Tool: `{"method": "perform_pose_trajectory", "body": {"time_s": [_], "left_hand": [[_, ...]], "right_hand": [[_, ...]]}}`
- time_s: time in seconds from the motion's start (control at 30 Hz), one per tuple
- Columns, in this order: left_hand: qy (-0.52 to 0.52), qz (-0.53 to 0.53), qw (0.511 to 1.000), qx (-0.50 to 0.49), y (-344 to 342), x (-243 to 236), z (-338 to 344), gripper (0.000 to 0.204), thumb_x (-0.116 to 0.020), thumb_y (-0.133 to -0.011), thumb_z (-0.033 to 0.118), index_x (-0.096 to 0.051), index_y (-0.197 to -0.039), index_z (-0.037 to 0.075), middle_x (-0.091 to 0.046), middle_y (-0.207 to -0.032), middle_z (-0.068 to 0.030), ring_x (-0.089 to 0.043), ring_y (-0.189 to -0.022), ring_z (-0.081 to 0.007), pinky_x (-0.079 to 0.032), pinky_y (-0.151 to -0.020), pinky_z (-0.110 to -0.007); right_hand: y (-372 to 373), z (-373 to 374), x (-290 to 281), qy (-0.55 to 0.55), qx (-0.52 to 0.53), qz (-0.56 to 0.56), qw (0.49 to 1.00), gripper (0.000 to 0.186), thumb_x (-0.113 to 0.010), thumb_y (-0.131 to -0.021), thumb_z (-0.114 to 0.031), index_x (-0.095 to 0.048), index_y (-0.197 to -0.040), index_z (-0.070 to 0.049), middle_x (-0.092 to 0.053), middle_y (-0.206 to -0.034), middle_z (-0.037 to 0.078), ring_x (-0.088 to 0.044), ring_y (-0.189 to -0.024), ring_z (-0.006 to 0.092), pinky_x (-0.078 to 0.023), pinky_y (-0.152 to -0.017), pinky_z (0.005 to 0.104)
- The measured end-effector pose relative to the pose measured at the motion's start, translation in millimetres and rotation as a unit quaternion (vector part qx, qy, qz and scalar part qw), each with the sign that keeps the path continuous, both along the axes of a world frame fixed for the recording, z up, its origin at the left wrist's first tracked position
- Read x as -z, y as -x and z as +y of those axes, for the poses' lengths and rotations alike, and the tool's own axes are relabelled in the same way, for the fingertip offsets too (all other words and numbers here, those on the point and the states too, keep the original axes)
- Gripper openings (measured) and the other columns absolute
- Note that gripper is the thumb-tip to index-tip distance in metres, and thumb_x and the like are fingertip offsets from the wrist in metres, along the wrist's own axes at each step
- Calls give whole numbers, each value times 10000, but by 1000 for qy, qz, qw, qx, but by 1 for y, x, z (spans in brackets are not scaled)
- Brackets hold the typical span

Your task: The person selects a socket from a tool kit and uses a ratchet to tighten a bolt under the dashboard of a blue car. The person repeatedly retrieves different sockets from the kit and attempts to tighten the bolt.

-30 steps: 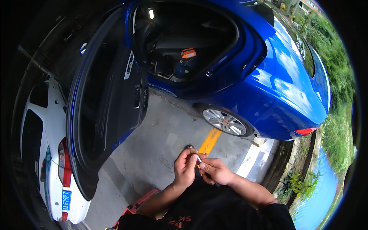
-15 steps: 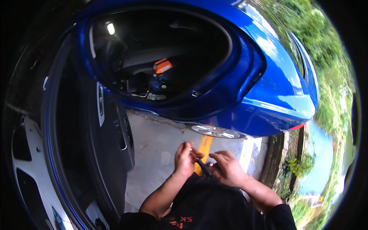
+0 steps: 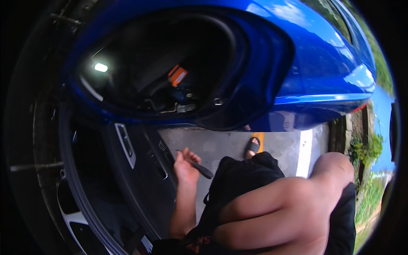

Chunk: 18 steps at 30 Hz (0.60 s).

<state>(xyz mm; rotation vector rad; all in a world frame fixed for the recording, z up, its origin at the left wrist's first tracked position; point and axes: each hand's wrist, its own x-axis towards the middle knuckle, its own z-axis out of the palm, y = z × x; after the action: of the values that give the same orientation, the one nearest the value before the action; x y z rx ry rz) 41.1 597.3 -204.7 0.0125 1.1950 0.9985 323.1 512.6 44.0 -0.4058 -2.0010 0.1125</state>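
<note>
My left hand [image 3: 185,169] is beside the open car door's inner panel, palm turned up. Its fingers curl round a slim black tool [image 3: 203,171], whose thicker end points down and right; what kind of tool it is I cannot make out. My right hand [image 3: 272,208] looms large and blurred near the camera, with the arm bent sharply at the elbow [image 3: 333,165]. Its fingertips, and anything in them, cannot be made out.
A blue car [image 3: 314,85] stands ahead, its dark door opening facing me. Inside lies an orange-and-black box [image 3: 177,75] among small items. The open door [image 3: 140,170] is at my left. My sandalled foot [image 3: 253,146] rests on grey pavement with a yellow line.
My hands were together in front of me on the black tool. Now the left has moved left with it, and the right has come up close to the camera. The view has shifted.
</note>
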Motion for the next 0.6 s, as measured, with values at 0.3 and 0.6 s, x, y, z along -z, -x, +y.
{"method": "perform_pose_trajectory", "body": {"time_s": [0.3, 0.6], "left_hand": [[-17, 25, 998, 54, -25, 7, 43, 135, -595, -977, 254, -566, -987, 122, -529, -766, -36, -485, -615, -176, -397, -564, -327], [-8, 77, 989, 127, -49, 11, 77, 101, -615, -941, 94, -600, -1020, 33, -551, -723, -38, -503, -590, -156, -407, -540, -302]], "right_hand": [[-74, 15, 117, 333, 95, 23, 938, 378, -609, -828, 6, -617, -1198, -74, -589, -806, 105, -583, -642, 304, -489, -593, 388], [-73, -180, 390, 699, 227, -98, 671, 245, -623, -840, -206, -685, -1059, -115, -702, -937, 161, -673, -842, 378, -544, -755, 448]]}}
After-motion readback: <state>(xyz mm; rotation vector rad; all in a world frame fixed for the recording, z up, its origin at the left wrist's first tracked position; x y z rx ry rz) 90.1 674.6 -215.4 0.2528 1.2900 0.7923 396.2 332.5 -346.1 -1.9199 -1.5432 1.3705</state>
